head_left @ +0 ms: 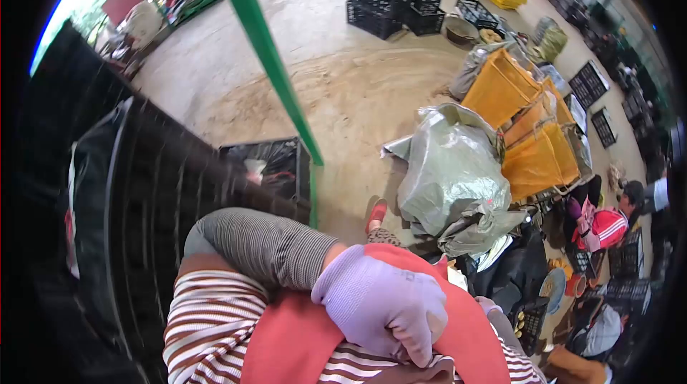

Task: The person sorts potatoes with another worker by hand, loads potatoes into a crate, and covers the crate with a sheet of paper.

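My left hand point(383, 302), in a lilac knit glove, is bent across my chest in front of the red apron point(293, 341). Its fingers curl in towards my body, and whatever they hold, if anything, is hidden. Only a small part of my right hand point(489, 305) shows, gloved in the same lilac, low at my right side beyond the apron's edge. Its fingers cannot be made out. A dark bundle point(519, 262) lies just past that hand. My red shoe point(376, 214) is on the floor ahead.
Stacked black crates point(164, 191) stand close on my left beside a green post point(272, 62). A large translucent sack point(454, 169) and orange bags point(540, 158) sit ahead to the right. A person in a pink jacket point(608, 228) is at the right. More black crates point(383, 1) stand farther off.
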A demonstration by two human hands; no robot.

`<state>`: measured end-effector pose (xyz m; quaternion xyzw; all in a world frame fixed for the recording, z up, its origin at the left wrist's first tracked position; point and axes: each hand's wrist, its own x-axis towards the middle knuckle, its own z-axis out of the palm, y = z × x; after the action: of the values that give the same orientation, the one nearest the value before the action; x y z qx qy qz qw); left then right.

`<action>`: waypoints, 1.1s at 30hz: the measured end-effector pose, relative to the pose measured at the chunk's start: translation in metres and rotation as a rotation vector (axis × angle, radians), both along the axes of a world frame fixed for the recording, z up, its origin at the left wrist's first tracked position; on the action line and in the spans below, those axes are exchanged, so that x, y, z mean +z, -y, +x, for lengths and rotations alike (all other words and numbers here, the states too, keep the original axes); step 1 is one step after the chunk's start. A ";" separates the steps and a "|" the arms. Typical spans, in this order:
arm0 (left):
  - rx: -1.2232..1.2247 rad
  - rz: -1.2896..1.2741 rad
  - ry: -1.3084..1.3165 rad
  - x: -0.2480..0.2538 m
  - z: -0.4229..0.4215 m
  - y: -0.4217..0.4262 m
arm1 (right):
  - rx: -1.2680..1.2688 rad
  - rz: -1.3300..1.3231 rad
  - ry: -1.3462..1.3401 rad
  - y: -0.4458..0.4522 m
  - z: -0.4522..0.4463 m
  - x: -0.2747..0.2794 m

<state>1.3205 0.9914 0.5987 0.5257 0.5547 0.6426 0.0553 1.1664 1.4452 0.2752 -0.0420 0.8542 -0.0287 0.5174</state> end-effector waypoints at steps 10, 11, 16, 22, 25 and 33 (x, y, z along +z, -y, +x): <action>-0.069 -0.113 -0.016 0.022 -0.221 0.216 | 0.087 -0.303 -0.244 0.278 -0.272 0.037; -0.067 -0.122 -0.032 0.027 -0.242 0.233 | -0.065 -0.358 -0.207 0.328 -0.291 0.075; -0.060 -0.008 -0.057 0.032 -0.345 0.289 | 0.063 -0.616 -0.278 0.488 -0.408 0.118; -0.256 -0.122 -0.019 0.018 -0.486 0.425 | -0.258 -0.611 -0.382 0.527 -0.485 0.030; -0.426 -0.193 0.013 0.026 -0.573 0.483 | -0.326 -0.122 -0.450 0.492 -0.448 -0.034; -0.094 -0.340 0.055 0.012 -0.866 0.532 | -0.078 0.147 0.075 0.508 -0.363 -0.063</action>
<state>0.4543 0.4589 0.6105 0.5164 0.6282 0.5506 0.1887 0.8036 0.9377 0.2123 0.0303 0.8349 0.0124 0.5494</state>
